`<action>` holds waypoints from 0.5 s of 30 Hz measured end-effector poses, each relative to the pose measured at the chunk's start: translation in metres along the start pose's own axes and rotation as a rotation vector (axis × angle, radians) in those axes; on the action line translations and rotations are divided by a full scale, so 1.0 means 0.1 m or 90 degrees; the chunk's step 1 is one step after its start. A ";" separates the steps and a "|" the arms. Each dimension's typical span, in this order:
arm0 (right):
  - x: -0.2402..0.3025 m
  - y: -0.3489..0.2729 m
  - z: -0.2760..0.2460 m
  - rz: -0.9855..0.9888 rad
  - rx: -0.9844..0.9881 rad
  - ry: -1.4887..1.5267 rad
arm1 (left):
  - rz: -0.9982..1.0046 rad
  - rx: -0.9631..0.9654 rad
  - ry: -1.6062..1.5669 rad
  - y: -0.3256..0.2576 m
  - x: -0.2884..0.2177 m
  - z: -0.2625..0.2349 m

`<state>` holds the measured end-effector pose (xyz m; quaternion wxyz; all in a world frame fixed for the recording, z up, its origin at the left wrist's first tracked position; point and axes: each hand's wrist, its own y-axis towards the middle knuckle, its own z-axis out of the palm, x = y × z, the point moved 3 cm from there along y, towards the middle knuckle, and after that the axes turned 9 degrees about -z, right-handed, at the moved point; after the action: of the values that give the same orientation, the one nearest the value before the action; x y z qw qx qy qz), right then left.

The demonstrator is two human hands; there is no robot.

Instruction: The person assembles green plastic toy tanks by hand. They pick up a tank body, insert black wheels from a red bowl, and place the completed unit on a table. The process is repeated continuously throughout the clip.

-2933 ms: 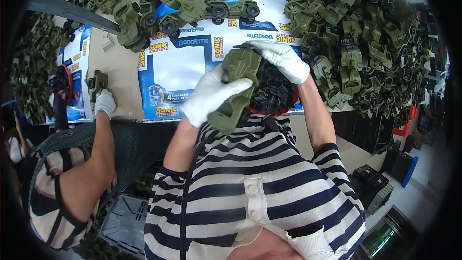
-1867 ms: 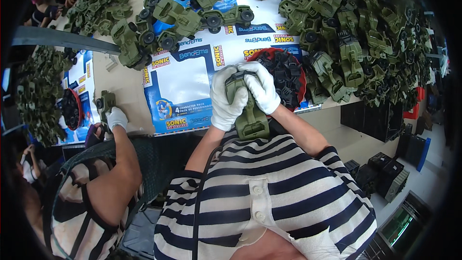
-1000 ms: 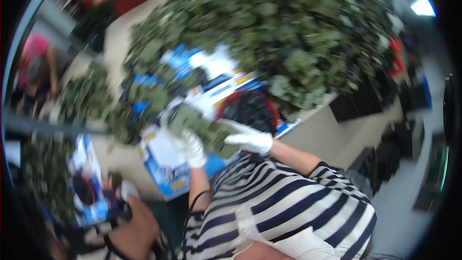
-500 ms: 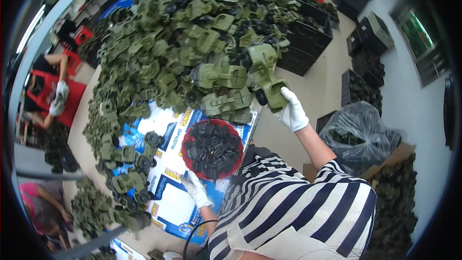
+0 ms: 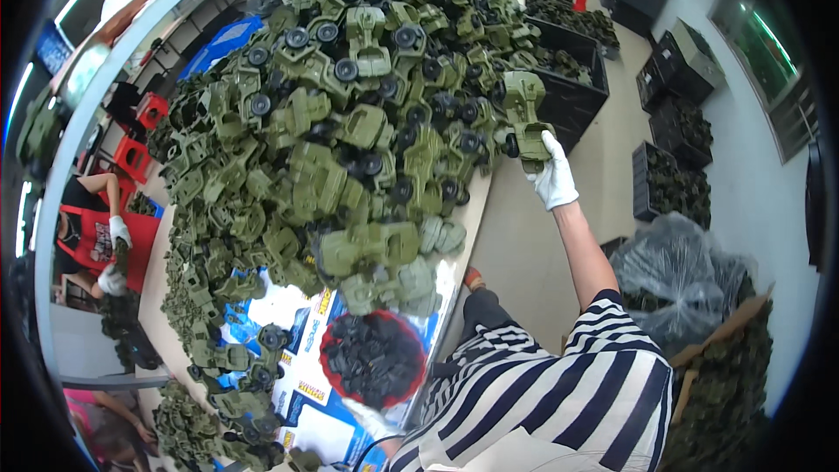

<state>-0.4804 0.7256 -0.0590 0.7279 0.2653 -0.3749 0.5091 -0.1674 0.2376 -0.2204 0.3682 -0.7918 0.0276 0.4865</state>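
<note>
Head view showed the gloved right hand [image 5: 554, 180] closed around a green toy truck [image 5: 525, 118], held out at one o'clock over the heaped pile of trucks [image 5: 350, 140]. Light, rigid plastic, probably; best gripped by its body. Left hand [image 5: 371, 419] at six o'clock: fingers unclear.

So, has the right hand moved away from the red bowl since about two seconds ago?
Yes. The right hand, gripping a green toy truck, has gone from just above the red bowl out to the pile's far edge.
</note>
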 end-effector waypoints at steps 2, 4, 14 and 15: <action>0.03 0.57 -0.06 0.006 0.001 0.011 | 0.031 -0.068 -0.017 -0.13 -0.35 0.10; 0.11 1.20 -0.09 -0.002 0.056 -0.001 | 0.066 -0.139 -0.039 -0.26 -0.67 0.13; 1.20 5.15 1.88 -0.016 0.219 0.125 | 0.133 -0.301 -0.114 -0.73 -1.54 0.28; 1.15 5.33 2.07 -0.002 0.110 0.074 | 0.137 -0.318 -0.112 -0.82 -1.59 0.27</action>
<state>-1.0153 0.8106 0.1573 0.7238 0.2979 -0.2860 0.5529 -0.2380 0.2635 -0.0554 0.1090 -0.8054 -0.0415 0.5811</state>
